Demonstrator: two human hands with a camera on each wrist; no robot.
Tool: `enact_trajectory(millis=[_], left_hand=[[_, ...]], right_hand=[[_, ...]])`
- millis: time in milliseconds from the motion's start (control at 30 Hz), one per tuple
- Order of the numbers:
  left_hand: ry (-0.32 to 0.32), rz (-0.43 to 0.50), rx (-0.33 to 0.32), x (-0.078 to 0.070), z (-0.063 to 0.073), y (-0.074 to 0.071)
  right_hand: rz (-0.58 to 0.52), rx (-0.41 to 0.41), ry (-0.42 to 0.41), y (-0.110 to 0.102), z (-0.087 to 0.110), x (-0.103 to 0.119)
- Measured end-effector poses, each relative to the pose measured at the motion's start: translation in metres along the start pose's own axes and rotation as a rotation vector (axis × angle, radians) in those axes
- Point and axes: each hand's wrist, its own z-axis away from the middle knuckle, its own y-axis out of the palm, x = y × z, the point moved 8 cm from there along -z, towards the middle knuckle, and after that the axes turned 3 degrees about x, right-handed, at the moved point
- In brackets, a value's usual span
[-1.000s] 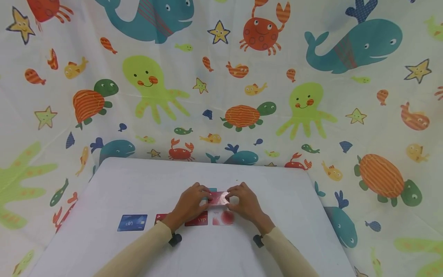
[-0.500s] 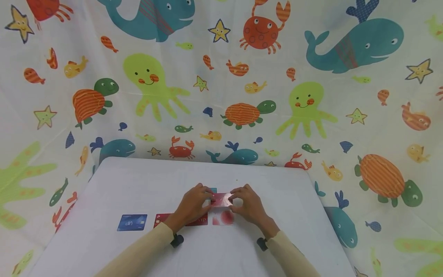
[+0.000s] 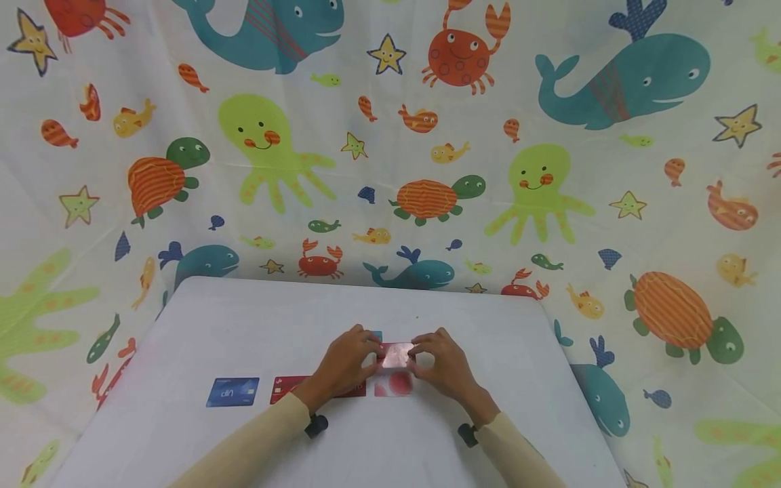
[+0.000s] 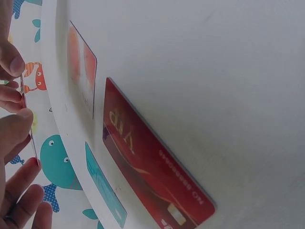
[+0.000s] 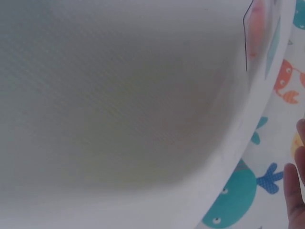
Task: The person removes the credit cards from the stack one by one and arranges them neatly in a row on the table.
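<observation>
Both hands pinch one shiny pinkish-red card [image 3: 396,355] by its opposite short ends, raised over the white table. My left hand [image 3: 344,362] grips its left end and my right hand [image 3: 448,366] its right end. In the left wrist view the held card [image 4: 32,136] appears nearly edge-on. A teal card [image 3: 377,335] lies just beyond, partly hidden. Nearer than the held card lies a pale card with a red circle [image 3: 393,384]. A red VIP card [image 4: 147,155] lies beside it, partly behind the left hand in the head view.
To the left, a blue VIP card [image 3: 233,392] and another red card [image 3: 287,388] lie in the same row on the white table [image 3: 244,325]. A curtain [image 3: 342,169] printed with sea animals hangs behind the table. Each wrist wears a small black camera [image 3: 316,425].
Both hands have shifted slightly to the right and a little nearer, with the card still held between them. The cards on the table have stayed put.
</observation>
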Motion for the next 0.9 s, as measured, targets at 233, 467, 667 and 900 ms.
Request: enact_trajectory(millis=[233, 467, 667, 900], left_hand=[[0.031, 0.006, 0.001, -0.005, -0.002, 0.001], [0.044, 0.035, 0.019, -0.01, -0.005, 0.005], [0.055, 0.052, 0.032, -0.015, -0.007, 0.007], [0.066, 0.072, 0.048, -0.018, -0.011, 0.006]], right_hand=[[0.0, 0.007, 0.025, -0.001, 0.005, -0.002], [-0.014, -0.013, 0.042, -0.008, 0.012, -0.002], [-0.002, -0.002, 0.078, -0.009, 0.017, -0.008], [0.03, -0.024, 0.103, -0.011, 0.02, -0.01]])
